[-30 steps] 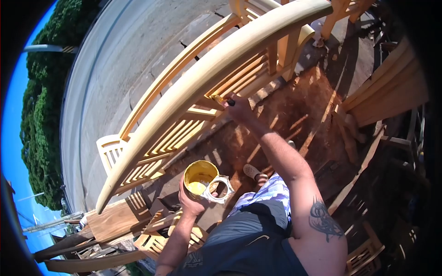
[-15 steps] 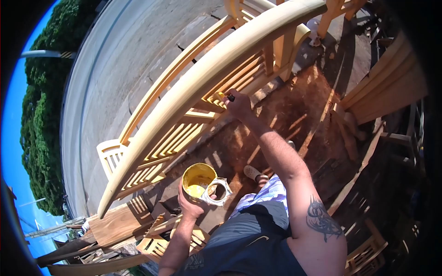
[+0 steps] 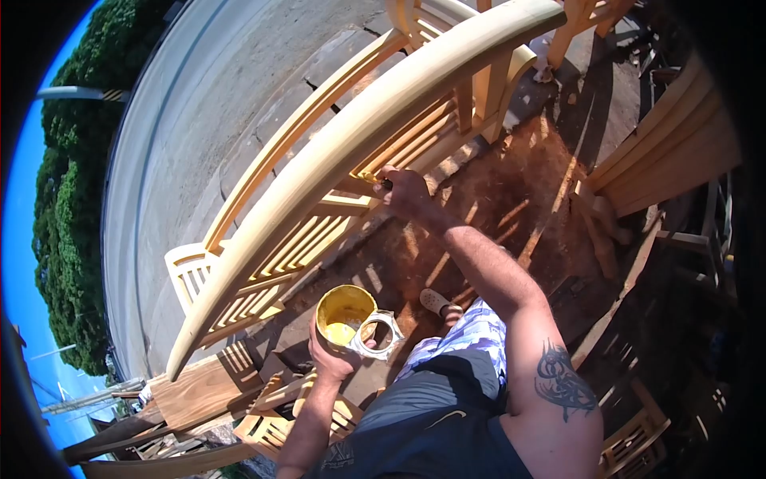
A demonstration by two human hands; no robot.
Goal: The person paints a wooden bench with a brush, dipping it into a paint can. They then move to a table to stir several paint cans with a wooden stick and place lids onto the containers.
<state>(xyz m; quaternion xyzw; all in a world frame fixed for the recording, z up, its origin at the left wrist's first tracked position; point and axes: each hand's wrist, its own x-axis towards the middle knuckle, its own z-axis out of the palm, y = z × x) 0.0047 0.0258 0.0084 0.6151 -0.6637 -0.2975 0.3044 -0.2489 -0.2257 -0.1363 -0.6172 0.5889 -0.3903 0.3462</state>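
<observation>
While in the left hand [image 3: 331,357], open can [image 3: 323,313], yellow liquid [image 3: 340,331] inside.

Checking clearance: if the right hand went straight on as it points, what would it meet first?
The right hand would likely meet the bench slats below the curved top rail; depth is unclear.

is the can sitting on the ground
No, the left hand holds the can in the air, while the right hand holds a brush at the bench.
</observation>
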